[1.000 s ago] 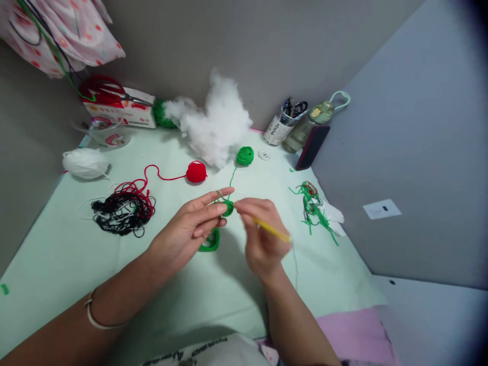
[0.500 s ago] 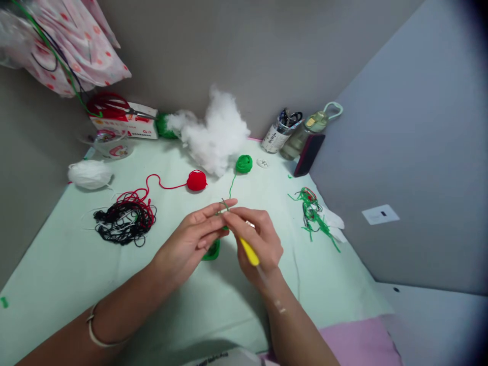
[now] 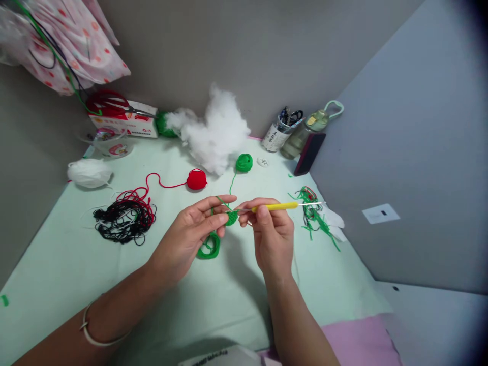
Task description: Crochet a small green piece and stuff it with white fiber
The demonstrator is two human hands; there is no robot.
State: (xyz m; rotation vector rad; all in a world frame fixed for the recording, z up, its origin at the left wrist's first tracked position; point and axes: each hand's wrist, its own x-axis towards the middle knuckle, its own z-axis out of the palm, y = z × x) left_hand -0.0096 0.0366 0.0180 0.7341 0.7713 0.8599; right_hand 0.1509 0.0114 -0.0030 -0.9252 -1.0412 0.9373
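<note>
My left hand (image 3: 194, 223) pinches a small green crochet piece (image 3: 231, 218) between thumb and fingers, with green yarn passing over the raised index finger. In my right hand (image 3: 275, 231) is a crochet hook with a yellow handle (image 3: 280, 206), held nearly level; its metal tip points left and meets the green piece. From the hands a strand leads back to a green yarn ball (image 3: 244, 162). Below my left hand lies a green ring-shaped piece (image 3: 209, 247) on the table, partly behind the fingers.
A red yarn ball (image 3: 196, 179), tangled black yarn (image 3: 124, 221) and a white yarn ball (image 3: 90, 173) lie to the left. White stuffing (image 3: 217, 132) sits at the back. Green scraps (image 3: 314, 213), a pen cup (image 3: 275, 136), a bottle (image 3: 299, 140) and a phone (image 3: 310, 154) are on the right.
My right hand has moved right and turned, swinging the hook from a downward slant to nearly level. The green crochet piece and the ring below show more now.
</note>
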